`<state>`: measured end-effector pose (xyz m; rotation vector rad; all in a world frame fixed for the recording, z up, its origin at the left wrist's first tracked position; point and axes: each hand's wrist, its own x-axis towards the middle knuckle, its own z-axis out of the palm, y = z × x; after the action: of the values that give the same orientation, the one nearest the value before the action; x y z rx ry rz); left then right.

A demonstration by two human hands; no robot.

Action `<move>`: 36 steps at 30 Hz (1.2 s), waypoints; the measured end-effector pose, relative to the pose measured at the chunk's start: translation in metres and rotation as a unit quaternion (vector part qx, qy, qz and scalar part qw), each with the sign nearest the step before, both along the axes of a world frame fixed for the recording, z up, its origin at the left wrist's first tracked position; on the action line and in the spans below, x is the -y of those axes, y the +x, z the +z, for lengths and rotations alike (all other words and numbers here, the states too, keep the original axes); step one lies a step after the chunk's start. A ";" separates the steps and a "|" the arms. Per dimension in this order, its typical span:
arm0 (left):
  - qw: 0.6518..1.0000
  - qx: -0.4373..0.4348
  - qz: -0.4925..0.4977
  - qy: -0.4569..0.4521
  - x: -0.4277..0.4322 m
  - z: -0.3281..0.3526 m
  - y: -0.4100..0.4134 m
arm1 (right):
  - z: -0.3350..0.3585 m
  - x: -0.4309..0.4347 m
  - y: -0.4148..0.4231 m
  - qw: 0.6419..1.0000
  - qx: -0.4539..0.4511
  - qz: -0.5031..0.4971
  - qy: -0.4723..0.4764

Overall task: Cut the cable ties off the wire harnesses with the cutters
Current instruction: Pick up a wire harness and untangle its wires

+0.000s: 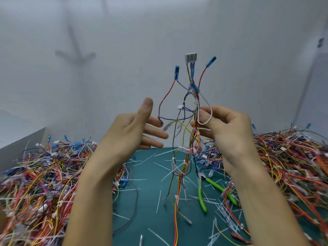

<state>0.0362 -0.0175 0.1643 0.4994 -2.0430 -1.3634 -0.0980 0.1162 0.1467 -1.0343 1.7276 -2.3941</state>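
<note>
My right hand (229, 125) holds a wire harness (188, 114) upright above the table, pinching its bundle of red, yellow, purple and black wires. Blue terminals and a white connector (191, 58) stick up at its top. White cable ties (197, 102) wrap the bundle just above and below my fingers. My left hand (134, 132) is raised beside the harness with fingers straight, holding nothing. The green-handled cutters (204, 190) lie on the green mat (147, 206) below my right hand, with no hand on them.
Big heaps of coloured wire harnesses lie on the left (40, 178) and on the right (291, 160). Several cut white tie pieces (225, 212) are scattered over the mat. A white wall closes the back; a grey panel (19, 151) stands at the left.
</note>
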 end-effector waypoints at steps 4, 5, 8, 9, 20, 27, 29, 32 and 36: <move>0.996 0.046 -0.064 -0.035 -0.006 0.000 -0.005 | -0.003 0.002 -0.003 1.000 0.026 -0.013 -0.006; 0.995 0.051 -0.074 -0.050 -0.007 -0.001 -0.005 | -0.004 0.003 -0.004 0.999 0.030 -0.022 -0.006; 0.983 0.083 -0.099 -0.132 -0.012 -0.003 -0.005 | -0.005 0.006 -0.006 0.997 0.028 -0.076 -0.003; 0.978 0.099 -0.100 -0.154 -0.014 -0.004 -0.006 | -0.006 0.008 -0.006 0.995 0.015 -0.098 0.011; 0.975 0.016 -0.011 -0.223 -0.015 -0.013 -0.024 | -0.007 0.015 0.010 0.996 0.014 -0.072 0.055; 0.990 -0.060 0.001 -0.129 -0.001 -0.011 -0.018 | -0.001 0.011 0.013 0.992 0.103 0.063 -0.031; 0.991 -0.088 -0.009 -0.105 0.001 -0.011 -0.017 | -0.002 0.010 0.010 0.995 0.083 0.055 0.001; 0.989 -0.120 -0.022 -0.079 0.002 -0.010 -0.015 | -0.004 0.008 0.007 0.994 0.037 0.056 0.083; 0.988 -0.129 -0.014 -0.077 0.003 -0.009 -0.014 | -0.006 0.008 0.006 0.984 -0.019 0.073 0.161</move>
<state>0.0223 -0.0200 0.1554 0.2135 -1.9283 -1.2048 -0.0915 0.1082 0.1406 -1.1188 1.8936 -1.9372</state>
